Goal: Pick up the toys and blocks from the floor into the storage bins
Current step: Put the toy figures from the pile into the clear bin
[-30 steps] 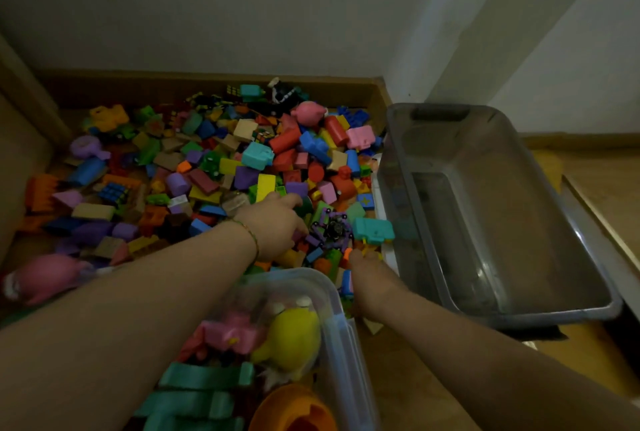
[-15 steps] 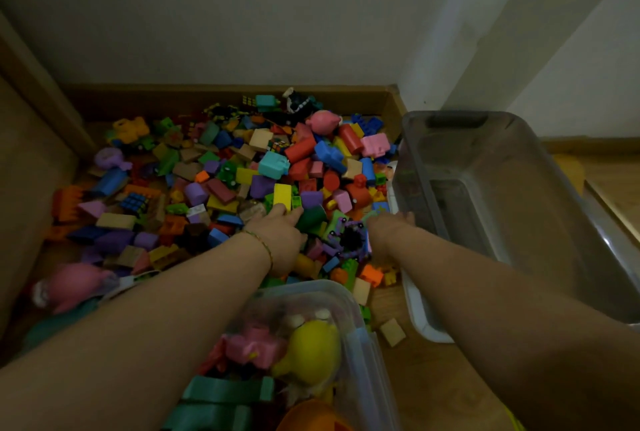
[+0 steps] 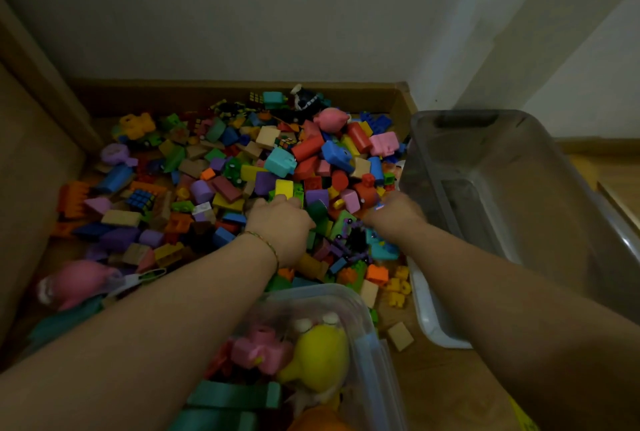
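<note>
Near: clear bin (image 3: 379, 347) holds yellow toy (image 3: 320, 358) and pink toy (image 3: 258, 349). Beyond it: left hand (image 3: 280, 222) and right hand (image 3: 394, 214) down in block pile (image 3: 221, 184) on floor (image 3: 433, 382); fingers buried among blocks, grip cannot be told. Grey bin (image 3: 526, 167) just right of pile.

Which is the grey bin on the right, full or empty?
Empty where visible: the grey bin shows a bare bottom; an arm hides its near end.
</note>
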